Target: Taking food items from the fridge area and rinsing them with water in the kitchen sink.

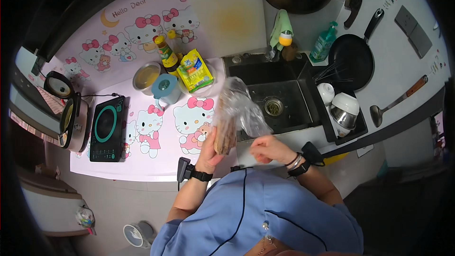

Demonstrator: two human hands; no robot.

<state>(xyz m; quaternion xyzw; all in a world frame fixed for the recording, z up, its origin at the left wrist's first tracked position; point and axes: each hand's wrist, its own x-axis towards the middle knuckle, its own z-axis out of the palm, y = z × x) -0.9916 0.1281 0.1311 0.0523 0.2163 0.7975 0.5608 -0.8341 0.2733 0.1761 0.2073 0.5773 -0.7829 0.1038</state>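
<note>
A clear plastic bag [246, 108] with long brownish food pieces [225, 138] inside is in my left hand [208, 151], at the counter's front edge beside the sink. The contents stand roughly lengthwise, and the crinkled film partly hides what they are. The loose side of the bag hangs out to the right, over the sink's near left corner. Just below that loose film is my right hand [269, 149], its fingers curled. Whether it pinches the film I cannot tell.
A black sink [284, 87] with a drain lies ahead. Left are an induction cooktop [106, 128], a rice cooker [75, 121], a blue-lidded pitcher [167, 90], a sauce bottle [167, 57] and a yellow packet [194, 71]. Right are a bowl rack [332, 133] and a hanging frying pan [352, 62].
</note>
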